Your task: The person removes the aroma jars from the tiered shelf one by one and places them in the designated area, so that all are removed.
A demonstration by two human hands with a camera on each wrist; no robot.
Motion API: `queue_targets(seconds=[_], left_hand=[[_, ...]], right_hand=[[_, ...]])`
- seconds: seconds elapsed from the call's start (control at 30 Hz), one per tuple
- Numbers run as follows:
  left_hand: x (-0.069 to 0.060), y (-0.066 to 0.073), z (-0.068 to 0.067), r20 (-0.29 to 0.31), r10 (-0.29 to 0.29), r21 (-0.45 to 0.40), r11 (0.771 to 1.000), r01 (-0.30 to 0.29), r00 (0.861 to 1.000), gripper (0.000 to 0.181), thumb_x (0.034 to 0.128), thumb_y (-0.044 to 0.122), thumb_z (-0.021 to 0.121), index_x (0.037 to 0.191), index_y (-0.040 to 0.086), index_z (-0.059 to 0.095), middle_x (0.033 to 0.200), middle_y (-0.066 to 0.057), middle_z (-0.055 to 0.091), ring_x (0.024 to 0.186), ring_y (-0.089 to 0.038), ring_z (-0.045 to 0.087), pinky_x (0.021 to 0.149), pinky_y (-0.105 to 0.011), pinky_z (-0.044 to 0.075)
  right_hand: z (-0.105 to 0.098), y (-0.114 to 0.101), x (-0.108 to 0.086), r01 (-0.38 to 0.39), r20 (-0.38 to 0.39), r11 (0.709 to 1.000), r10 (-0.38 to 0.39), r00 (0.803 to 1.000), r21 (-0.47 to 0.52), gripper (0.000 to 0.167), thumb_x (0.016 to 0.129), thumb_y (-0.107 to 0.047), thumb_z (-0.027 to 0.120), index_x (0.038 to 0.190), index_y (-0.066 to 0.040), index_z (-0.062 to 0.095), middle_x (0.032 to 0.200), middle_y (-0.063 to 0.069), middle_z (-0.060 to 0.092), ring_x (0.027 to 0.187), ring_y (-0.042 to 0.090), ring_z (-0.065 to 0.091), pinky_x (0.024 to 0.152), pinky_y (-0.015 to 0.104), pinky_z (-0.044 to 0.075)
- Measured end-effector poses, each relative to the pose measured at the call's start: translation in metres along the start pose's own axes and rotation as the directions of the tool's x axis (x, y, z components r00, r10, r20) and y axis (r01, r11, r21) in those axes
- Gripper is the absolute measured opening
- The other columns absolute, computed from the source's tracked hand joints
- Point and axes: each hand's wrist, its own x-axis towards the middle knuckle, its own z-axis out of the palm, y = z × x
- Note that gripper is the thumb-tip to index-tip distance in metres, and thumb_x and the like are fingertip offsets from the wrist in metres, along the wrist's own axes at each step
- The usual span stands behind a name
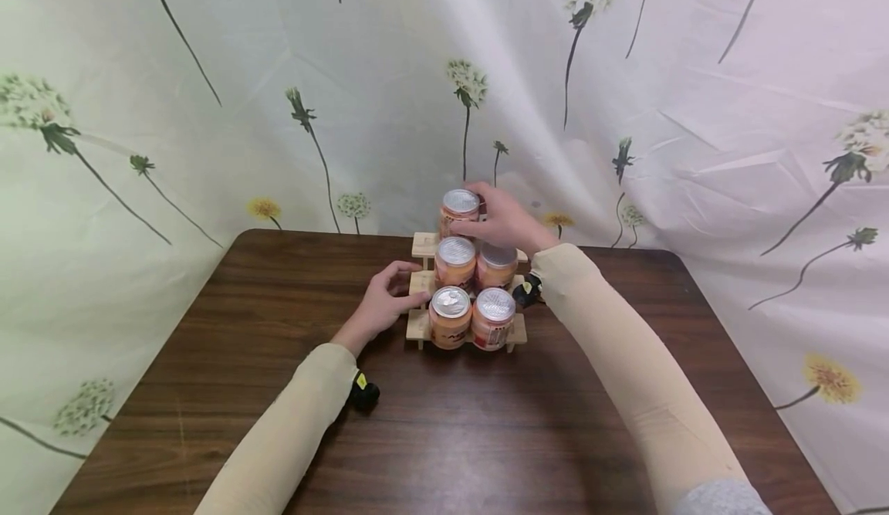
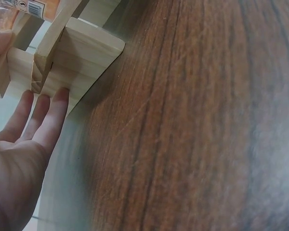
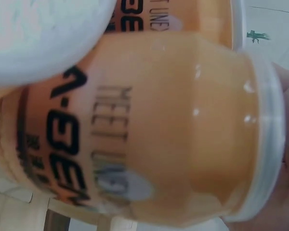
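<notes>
Right fingers [image 1: 485, 194] grasp top jar [image 1: 460, 202]; left-wrist view reveals straight left fingers [image 2: 53, 119] touching rack [image 2: 84, 48].

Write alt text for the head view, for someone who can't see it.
A person's right hand holds a silver-topped orange jar at the top of a three-step wooden rack; the left hand touches the rack's left side. Four similar jars stand below in two rows of two. The rack is on a brown table before a dandelion-print backdrop.
</notes>
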Motion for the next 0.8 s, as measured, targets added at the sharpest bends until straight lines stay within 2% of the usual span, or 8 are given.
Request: queue_targets(seconds=[0.2, 0.33, 0.6, 0.8], left_hand=[[0.001, 0.0, 0.001, -0.003, 0.012, -0.016, 1.0, -0.012, 1.0, 0.052, 0.092, 0.008, 0.082, 0.138, 0.005, 0.059, 0.135, -0.025, 0.059, 0.125, -0.042, 0.062, 0.09, -0.035, 0.057], [-0.001, 0.0, 0.001, 0.0, 0.019, -0.033, 0.999, -0.019, 1.0, 0.052, 0.0918, 0.006, 0.081, 0.138, 0.004, 0.059, 0.133, -0.026, 0.06, 0.123, -0.041, 0.063, 0.085, -0.031, 0.059], [0.0, -0.003, 0.001, -0.004, 0.015, -0.02, 1.0, -0.015, 1.0, 0.051, 0.0923, 0.008, 0.082, 0.138, 0.006, 0.06, 0.135, -0.024, 0.058, 0.124, -0.041, 0.062, 0.086, -0.032, 0.058], [0.001, -0.004, 0.001, -0.001, 0.02, -0.03, 0.999, -0.02, 1.0, 0.052, 0.0926, 0.009, 0.081, 0.139, 0.005, 0.059, 0.136, -0.026, 0.058, 0.125, -0.042, 0.062, 0.087, -0.032, 0.058]], right_hand=[[-0.008, 0.004, -0.006, 0.015, -0.074, 1.0, -0.014, 0.997, 0.012, 0.064, 0.092, -0.034, 0.084, 0.14, -0.005, 0.054, 0.124, 0.009, 0.065, 0.115, 0.025, 0.063, 0.098, 0.042, 0.053], [-0.017, 0.005, -0.015, 0.026, -0.14, 1.0, -0.024, 0.99, 0.006, 0.065, 0.09, -0.033, 0.086, 0.141, -0.005, 0.055, 0.126, 0.01, 0.064, 0.114, 0.026, 0.064, 0.096, 0.041, 0.055], [-0.04, 0.022, -0.041, 0.06, -0.26, 0.993, -0.031, 0.965, 0.105, 0.063, 0.088, -0.023, 0.087, 0.141, -0.007, 0.058, 0.125, 0.01, 0.067, 0.111, 0.026, 0.066, 0.095, 0.042, 0.056], [-0.057, 0.039, -0.061, 0.016, -0.315, 0.995, 0.016, 0.949, 0.099, 0.065, 0.09, -0.025, 0.085, 0.145, -0.005, 0.055, 0.13, 0.013, 0.065, 0.116, 0.029, 0.065, 0.098, 0.045, 0.055]])
